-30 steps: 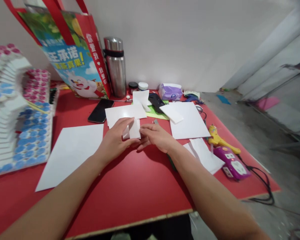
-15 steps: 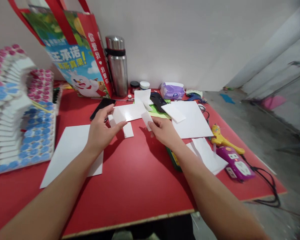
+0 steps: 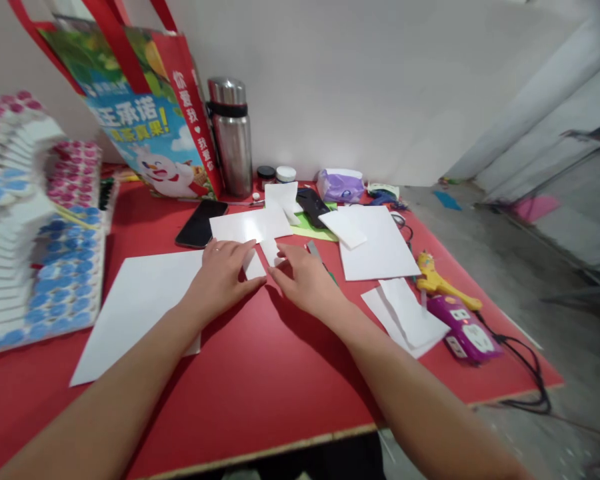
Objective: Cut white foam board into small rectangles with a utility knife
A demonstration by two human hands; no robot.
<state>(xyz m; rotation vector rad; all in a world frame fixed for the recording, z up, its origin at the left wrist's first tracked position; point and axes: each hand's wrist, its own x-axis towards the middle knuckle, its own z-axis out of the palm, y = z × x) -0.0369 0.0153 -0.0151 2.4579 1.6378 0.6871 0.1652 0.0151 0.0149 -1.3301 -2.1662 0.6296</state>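
Both my hands rest side by side on the red table [image 3: 260, 373] over small white paper pieces. My left hand [image 3: 220, 277] lies flat with fingers stretched out, pressing down on one small white strip [image 3: 254, 265]. My right hand [image 3: 303, 280] lies flat too, fingertips on another small white piece [image 3: 270, 251]. Just behind them lies a larger white sheet [image 3: 250, 225]. A big white sheet [image 3: 140, 307] lies under my left wrist.
A black phone [image 3: 200, 222], steel flask [image 3: 231, 137] and printed red bag [image 3: 145, 113] stand behind. More white sheets [image 3: 380, 243] lie to the right, with a purple power strip [image 3: 463, 330] and yellow toy [image 3: 443, 280]. Stacked blue and pink dotted packs [image 3: 40, 220] fill the left.
Both hands held small paper pieces lifted and apart half a second ago. Now they have come down together and lie flat on the pieces on the table.
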